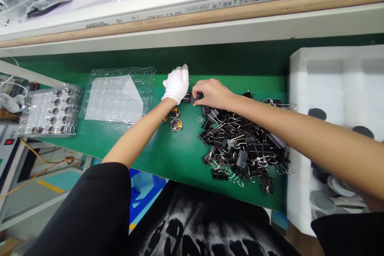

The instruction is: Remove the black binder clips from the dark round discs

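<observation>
My left hand, in a white glove, is closed over the green table with its fingers drawn together. Whatever it may hold is hidden behind the glove. Right beside it, my bare right hand has thumb and index finger around a black binder clip. Small round dark discs with orange-gold parts lie just below the left hand. A large heap of black binder clips with silver wire handles spreads under my right forearm.
A clear plastic tray with a white sheet lies to the left. Beyond it stand stacked clear trays holding small round parts. A white foam box with grey and black discs is on the right. A shelf edge crosses above the table.
</observation>
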